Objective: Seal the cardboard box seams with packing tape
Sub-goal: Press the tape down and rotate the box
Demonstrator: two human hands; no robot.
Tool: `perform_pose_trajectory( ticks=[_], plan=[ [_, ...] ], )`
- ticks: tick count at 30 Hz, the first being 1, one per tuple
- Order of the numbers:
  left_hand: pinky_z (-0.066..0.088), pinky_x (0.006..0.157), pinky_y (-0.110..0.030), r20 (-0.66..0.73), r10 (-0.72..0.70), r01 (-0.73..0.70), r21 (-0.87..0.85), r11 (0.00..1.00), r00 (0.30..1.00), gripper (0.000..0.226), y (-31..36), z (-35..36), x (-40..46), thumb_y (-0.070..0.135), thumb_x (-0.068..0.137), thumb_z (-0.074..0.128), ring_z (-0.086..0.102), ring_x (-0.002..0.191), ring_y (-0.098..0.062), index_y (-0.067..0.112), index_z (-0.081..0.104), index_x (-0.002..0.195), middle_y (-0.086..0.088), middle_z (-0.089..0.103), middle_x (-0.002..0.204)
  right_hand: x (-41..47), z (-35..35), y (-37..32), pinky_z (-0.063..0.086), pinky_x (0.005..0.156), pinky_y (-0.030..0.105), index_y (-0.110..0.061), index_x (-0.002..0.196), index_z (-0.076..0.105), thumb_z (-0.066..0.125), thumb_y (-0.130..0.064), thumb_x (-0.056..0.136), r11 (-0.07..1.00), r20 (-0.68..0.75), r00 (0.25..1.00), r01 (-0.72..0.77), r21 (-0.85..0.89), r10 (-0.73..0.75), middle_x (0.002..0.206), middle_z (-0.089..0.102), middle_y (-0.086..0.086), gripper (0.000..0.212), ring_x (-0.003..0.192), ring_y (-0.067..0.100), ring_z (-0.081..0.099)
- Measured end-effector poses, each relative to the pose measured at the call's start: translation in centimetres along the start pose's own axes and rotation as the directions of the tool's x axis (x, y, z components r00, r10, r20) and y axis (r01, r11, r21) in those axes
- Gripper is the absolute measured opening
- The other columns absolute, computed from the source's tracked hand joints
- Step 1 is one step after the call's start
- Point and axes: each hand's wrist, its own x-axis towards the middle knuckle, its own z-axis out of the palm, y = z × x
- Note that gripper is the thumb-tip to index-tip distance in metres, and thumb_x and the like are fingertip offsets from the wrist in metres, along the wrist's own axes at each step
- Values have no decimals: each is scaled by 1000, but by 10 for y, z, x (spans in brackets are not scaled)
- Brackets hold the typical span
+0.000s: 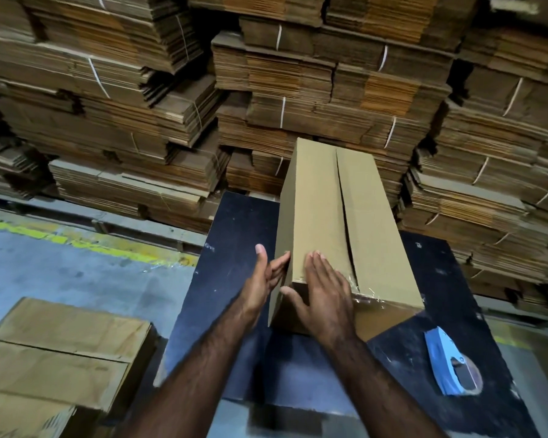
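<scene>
Black table (pixel 234 248) under box (pixel 317 216), bundled flat cardboard stacks (pixel 298 90) behind

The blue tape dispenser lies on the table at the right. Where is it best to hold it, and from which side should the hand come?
Probably best from above with the right hand, the nearer one. The tape dispenser lies flat on the dark table, apart from the cardboard box. Curl the fingers round the body at the roll end, nearest the person, not the narrow far tip, where a blade may sit.

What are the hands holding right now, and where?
Nothing is gripped. The right hand lies flat on the box's near top corner; the left hand is open at its left side. The tape dispenser lies untouched.
</scene>
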Motion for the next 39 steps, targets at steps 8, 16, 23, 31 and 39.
perform_pose_trajectory(
  ticks=[8,16,23,31,39],
  plan=[
    [18,124,-37,-60,96,-84,175,981,994,86,-7,11,-8,90,80,23,35,143,-4,37,49,142,9,39,156,-1,2,15,38,106,39,-10,145,46,39,-59,95,995,52,994,97,24,-98,148,48,8,71,137,21,45],
    [38,110,-26,222,493,-443,806,392,841,49,-10,14,-8,42,106,36,22,146,3,32,33,154,19,4,165,-14,-8,39,35,112,39,-6,141,52,17,-48,105,989,-49,995,87,123,-81,145,50,11,64,135,24,47],
    [55,95,-44,425,450,-538,828,157,785,60,-6,-9,3,41,101,47,35,145,-21,26,26,155,3,-3,168,-17,2,55,30,113,38,-7,143,48,74,-35,84,976,-74,973,218,7,-217,147,49,10,70,136,22,47],
    [24,121,-44,430,476,-469,882,-40,767,59,3,15,4,49,105,23,4,153,-11,20,26,157,2,10,166,-23,2,68,39,110,42,-8,140,53,32,-41,105,993,-168,984,80,85,-65,143,53,10,52,133,22,50],
    [20,122,-46,611,358,-466,781,-415,706,59,6,-5,12,46,103,35,14,153,-22,17,32,154,-3,24,164,-25,5,78,37,113,44,-10,145,46,61,-44,91,984,-97,979,180,-6,-180,150,46,9,65,139,23,42]
  ],
)
